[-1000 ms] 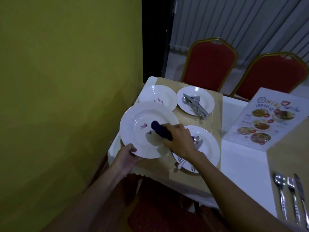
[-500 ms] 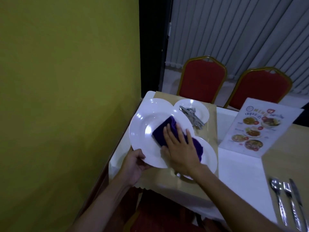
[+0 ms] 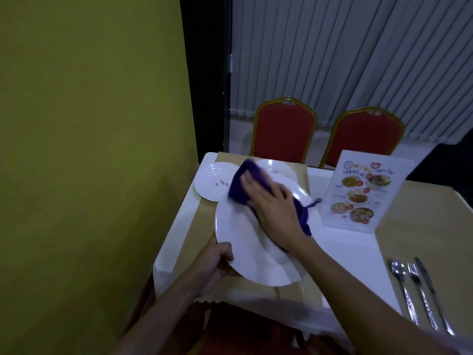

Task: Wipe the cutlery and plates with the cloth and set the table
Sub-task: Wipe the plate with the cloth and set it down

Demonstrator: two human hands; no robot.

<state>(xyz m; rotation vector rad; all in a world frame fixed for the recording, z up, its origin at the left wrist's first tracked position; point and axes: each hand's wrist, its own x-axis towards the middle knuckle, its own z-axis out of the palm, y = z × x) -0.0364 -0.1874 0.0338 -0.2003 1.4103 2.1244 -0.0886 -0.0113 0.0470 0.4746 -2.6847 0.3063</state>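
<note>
Desk (image 3: 358,265): white plate (image 3: 245,242) held tilted over its left end, stained plate (image 3: 212,183) behind. Left hand (image 3: 213,265) fingers curled round near rim. Right hand (image 3: 271,203) fingers straight, pressing purple cloth (image 3: 239,190) onto the white plate. Cutlery (image 3: 419,290) lies at near right.

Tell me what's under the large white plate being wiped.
Below the large white plate, only tan table runner and the rim of another white plate at its far edge show; anything else is covered.
</note>
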